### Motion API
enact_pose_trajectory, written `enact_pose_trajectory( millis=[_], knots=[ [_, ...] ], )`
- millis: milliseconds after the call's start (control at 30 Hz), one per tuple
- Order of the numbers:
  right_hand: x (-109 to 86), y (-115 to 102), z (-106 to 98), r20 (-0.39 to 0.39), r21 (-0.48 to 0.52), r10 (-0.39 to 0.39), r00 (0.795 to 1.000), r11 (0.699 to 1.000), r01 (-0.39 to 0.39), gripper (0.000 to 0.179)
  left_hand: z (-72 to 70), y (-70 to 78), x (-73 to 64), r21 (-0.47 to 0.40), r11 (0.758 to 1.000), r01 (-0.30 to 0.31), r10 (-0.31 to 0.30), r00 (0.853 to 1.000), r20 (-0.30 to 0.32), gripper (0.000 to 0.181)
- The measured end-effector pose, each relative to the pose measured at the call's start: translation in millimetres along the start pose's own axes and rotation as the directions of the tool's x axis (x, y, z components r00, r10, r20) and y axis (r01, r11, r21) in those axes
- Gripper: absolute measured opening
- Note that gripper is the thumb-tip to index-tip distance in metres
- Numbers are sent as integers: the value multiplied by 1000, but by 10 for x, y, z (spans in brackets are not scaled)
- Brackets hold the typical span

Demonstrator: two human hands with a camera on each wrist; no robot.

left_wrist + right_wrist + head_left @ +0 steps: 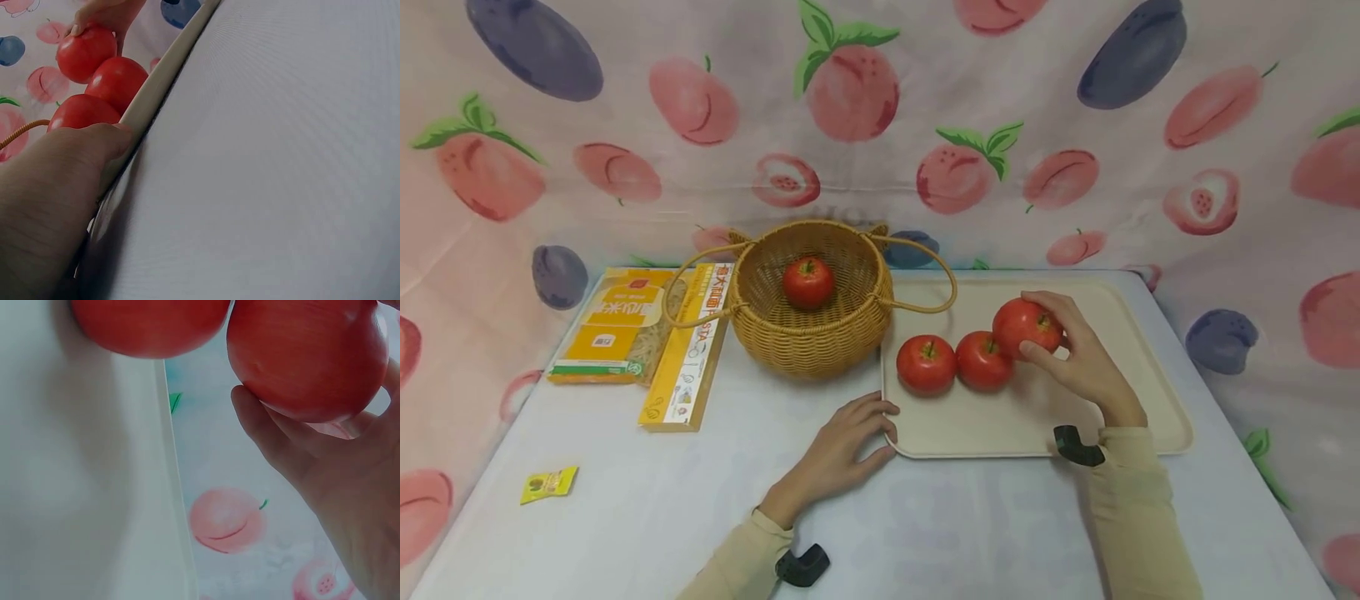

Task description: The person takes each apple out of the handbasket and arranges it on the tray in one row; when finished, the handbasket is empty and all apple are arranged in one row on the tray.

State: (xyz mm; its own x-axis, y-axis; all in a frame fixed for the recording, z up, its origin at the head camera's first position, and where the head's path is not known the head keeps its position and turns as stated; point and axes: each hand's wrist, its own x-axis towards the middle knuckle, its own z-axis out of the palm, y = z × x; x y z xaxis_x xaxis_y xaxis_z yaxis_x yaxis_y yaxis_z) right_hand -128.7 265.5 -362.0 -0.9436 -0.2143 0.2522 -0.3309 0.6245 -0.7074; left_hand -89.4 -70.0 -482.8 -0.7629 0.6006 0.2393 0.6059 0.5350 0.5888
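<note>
My right hand (1081, 360) grips a red apple (1024, 323) between thumb and fingers over the beige tray (1097, 408). In the right wrist view, that apple (306, 356) hangs against the fingers, close beside another. A middle apple (983, 363) and a left apple (926, 365) sit side by side on the tray's left half. My left hand (842, 450) rests at the tray's front left corner, its fingertips touching the edge. The left wrist view shows the left thumb (103, 140) lying along the tray rim (165, 72); the other left fingers are hidden there.
A wicker basket (812, 350) holding one red apple (808, 282) stands left of the tray, its handles folded outward. Farther left lie a yellow noodle packet (613, 325) and a pasta box (688, 367). A small yellow sachet (549, 484) lies at the front left.
</note>
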Motion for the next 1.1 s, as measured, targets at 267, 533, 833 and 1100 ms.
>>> enact_pose_trajectory(
  millis=[267,533,833,1100],
  knots=[
    [-18,63,-30,4,-37,43,999,998,-43,57,-6,2,6,-5,1000,-7,7,1000,-8,8],
    [-34,325,-52,29,-58,109,994,993,-107,59,-1,-7,7,-12,1000,-12,11,1000,-10,9],
    [-55,641,-61,88,-60,160,983,986,-155,63,13,-25,2,6,1000,0,0,1000,-2,9],
    [-98,708,-76,170,-57,207,964,978,-200,63,8,-12,-5,6,1000,4,-4,1000,-1,9]
  ],
)
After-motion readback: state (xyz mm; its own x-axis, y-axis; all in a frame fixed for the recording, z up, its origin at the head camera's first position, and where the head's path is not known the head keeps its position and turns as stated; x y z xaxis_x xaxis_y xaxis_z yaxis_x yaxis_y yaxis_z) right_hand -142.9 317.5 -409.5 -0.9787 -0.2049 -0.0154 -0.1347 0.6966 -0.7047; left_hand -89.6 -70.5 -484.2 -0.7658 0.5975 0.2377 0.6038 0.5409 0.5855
